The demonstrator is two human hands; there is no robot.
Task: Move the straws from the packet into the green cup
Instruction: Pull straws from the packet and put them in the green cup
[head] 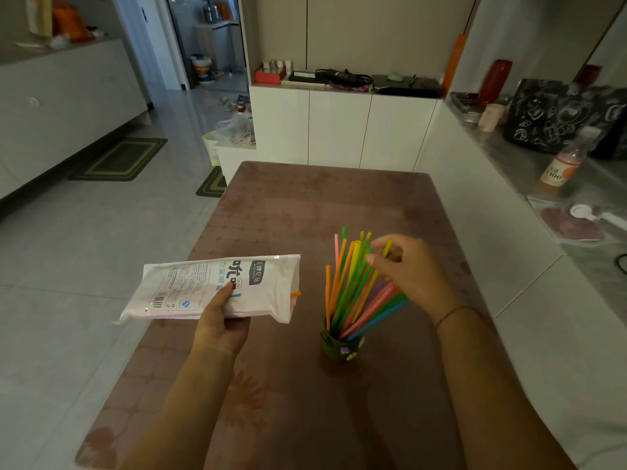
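Observation:
My left hand (222, 322) grips a white straw packet (210, 288) held flat above the table's left side, its open end to the right, where orange and pink straw tips (294, 297) poke out. A small dark green cup (340, 347) stands on the brown table (305, 215) and holds a fan of several coloured straws (353, 283). My right hand (412, 269) is at the right side of the fan near the straw tops, fingers curled, pinching a yellow straw (387, 248).
White cabinets stand beyond the table's far edge. A counter on the right holds a bottle (565, 164), a dark patterned bag (559, 113) and a pink cup (490, 117). Tiled floor with mats (118, 159) lies to the left.

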